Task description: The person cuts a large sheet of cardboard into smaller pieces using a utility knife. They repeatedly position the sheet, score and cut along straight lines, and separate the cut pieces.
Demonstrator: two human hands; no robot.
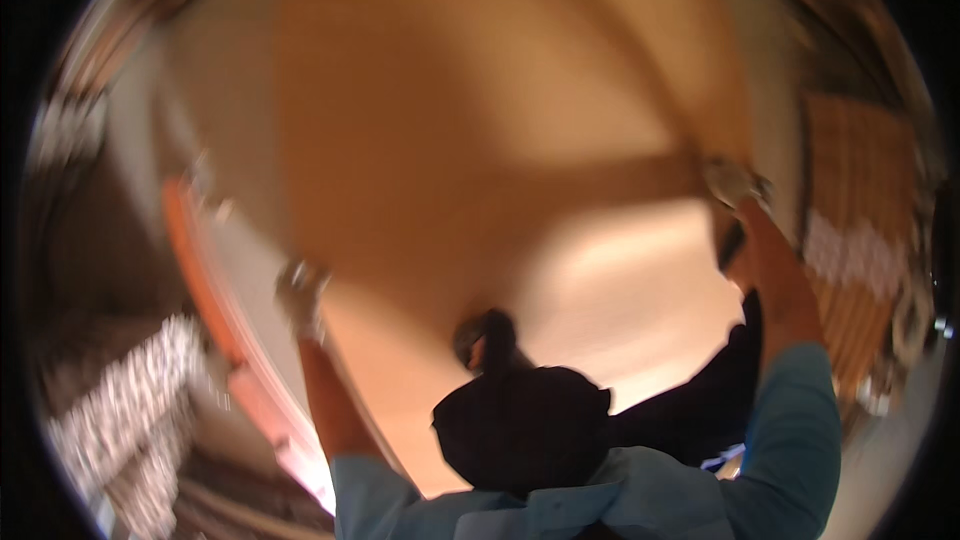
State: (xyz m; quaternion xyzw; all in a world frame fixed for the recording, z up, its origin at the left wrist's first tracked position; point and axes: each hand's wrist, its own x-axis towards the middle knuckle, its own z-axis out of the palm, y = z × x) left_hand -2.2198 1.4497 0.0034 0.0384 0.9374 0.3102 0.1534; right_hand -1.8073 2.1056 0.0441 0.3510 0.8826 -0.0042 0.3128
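Note:
A large flat brown sheet (400,140), cardboard or board by its look, fills the middle of the view and reaches to the far edge. My arms are spread wide over it. My left hand (302,288), in a pale glove, is closed at the sheet's left edge. Farther away, at the right edge, my right hand (735,183) is also in a pale glove and grips the sheet there. Motion blur smears the fingers of both. My dark-clothed leg (522,425) stands out against the near part of the sheet.
On the left runs a long orange-red bar or edge (200,265), with blurred pale stacked material (130,405) beyond it. At the right stands a stack of brown ridged pieces (858,175) with a whitish band. A bright patch of light and shadows lie across the sheet.

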